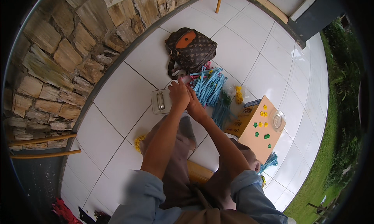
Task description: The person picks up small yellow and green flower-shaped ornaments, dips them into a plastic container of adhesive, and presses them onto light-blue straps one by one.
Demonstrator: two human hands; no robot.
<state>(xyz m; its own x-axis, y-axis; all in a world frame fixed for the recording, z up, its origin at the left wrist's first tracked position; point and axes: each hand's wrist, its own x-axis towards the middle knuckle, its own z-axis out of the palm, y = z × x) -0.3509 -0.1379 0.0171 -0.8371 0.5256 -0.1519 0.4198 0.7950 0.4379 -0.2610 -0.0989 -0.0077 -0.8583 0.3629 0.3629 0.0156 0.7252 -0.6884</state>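
My left hand (179, 93) and my right hand (194, 106) meet in front of me, above the white tiled floor. Both look closed, pressed close together, with most of the fingers hidden behind the hands. A small pale pink thing (186, 79) shows at the left fingertips, too small to name. Just beyond the hands lies a big bunch of light blue strips (209, 85), with some pink ones at its far edge. Beside my left hand stands a clear rectangular container (156, 102) with metal pieces inside.
A brown patterned backpack (196, 48) lies beyond the blue bunch. To the right, yellow and green flower pieces and a clear round dish (277, 120) rest on a cardboard box (251, 136). A clear bag with yellow pieces (239, 94) lies nearby. A stone wall (74, 48) borders the left.
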